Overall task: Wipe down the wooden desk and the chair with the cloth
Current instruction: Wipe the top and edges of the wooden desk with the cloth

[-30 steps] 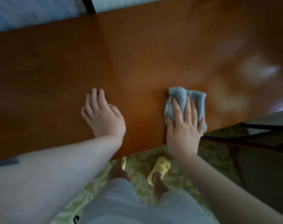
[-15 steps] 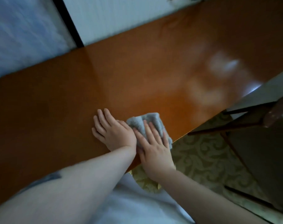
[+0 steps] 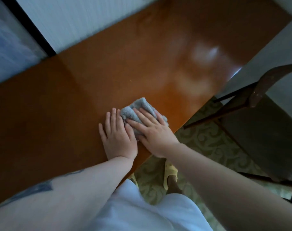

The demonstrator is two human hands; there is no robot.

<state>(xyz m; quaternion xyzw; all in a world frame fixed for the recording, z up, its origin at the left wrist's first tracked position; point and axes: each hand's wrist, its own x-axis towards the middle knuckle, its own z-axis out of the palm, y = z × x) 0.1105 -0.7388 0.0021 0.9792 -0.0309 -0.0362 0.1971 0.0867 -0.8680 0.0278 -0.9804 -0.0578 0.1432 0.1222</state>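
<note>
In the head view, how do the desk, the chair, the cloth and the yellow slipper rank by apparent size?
1. wooden desk, largest.
2. chair, partly cut off by the frame.
3. cloth, partly under the right hand.
4. yellow slipper, mostly hidden, so unsure.

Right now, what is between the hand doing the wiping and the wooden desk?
The head view shows the grey cloth there. The right hand presses flat on it, against the desk; the left hand rests beside it.

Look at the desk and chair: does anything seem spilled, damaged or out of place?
Nothing stands out. The desk is bare apart from glare; the right hand presses the cloth, the left hand lies flat beside it. The chair stands upright.
</note>
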